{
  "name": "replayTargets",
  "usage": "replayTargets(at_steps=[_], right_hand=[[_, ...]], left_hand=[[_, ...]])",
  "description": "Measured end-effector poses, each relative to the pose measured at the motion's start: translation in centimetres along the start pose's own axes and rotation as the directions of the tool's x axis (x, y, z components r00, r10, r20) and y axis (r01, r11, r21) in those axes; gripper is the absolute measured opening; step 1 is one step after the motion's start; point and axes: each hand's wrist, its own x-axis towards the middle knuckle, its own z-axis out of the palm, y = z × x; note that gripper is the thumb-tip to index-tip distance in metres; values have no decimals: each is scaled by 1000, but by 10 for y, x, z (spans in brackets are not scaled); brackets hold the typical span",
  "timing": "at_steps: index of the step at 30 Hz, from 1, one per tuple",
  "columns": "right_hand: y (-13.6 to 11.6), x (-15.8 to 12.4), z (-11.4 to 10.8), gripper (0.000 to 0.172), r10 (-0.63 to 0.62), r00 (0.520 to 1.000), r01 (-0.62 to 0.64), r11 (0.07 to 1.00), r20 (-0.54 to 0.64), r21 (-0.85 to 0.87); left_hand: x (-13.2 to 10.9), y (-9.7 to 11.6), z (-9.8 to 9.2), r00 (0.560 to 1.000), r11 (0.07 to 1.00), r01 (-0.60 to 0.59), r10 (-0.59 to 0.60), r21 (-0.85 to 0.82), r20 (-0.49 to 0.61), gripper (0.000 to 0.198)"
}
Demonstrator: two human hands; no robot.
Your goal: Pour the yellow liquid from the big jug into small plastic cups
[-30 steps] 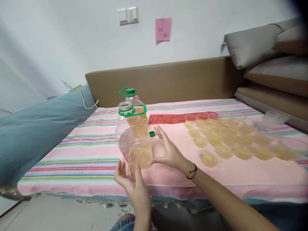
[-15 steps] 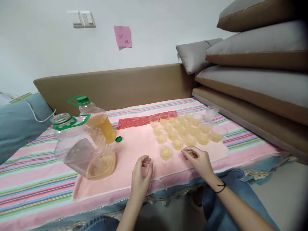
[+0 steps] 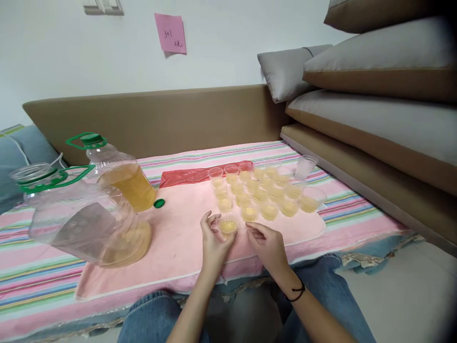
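Observation:
My left hand (image 3: 213,244) curls around a small clear cup of yellow liquid (image 3: 227,226) standing on the pink cloth (image 3: 178,238), nearest me of the group. My right hand (image 3: 267,244) rests just right of that cup, fingers bent and pointing at it, holding nothing that I can see. Beyond lie several more small filled cups (image 3: 260,190) in rows. To the left stands a big clear jug without a cap (image 3: 82,219), with a green handle and a little yellow liquid at the bottom.
A second, capped jug (image 3: 117,174) with more yellow liquid stands behind the first. A loose green cap (image 3: 159,203) lies beside it. A red plastic sheet (image 3: 185,175) lies at the back, an empty clear cup (image 3: 305,167) at the right. Stacked cushions (image 3: 374,95) fill the right side.
Both hands left the big jug and moved right to the cups. My left hand closed around the nearest cup and my right came in beside it. The camera turned right.

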Motion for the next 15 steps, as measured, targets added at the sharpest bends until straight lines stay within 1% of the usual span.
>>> replayTargets(at_steps=[4, 8, 11, 15], right_hand=[[3, 0, -1, 31, 39, 999, -39, 999, 4, 21], [4, -2, 2, 36, 64, 997, -68, 995, 51, 79], [4, -4, 7, 40, 21, 998, -27, 995, 60, 93], [6, -4, 14, 38, -51, 995, 45, 996, 85, 78]], left_hand=[[0, 1, 8, 1000, 999, -3, 1, -35, -29, 77], [2, 2, 13, 1000, 998, 8, -10, -62, -29, 76], [5, 1, 15, 999, 995, 4, -9, -96, -45, 74], [9, 1, 20, 998, 991, 5, -12, -133, -56, 73]])
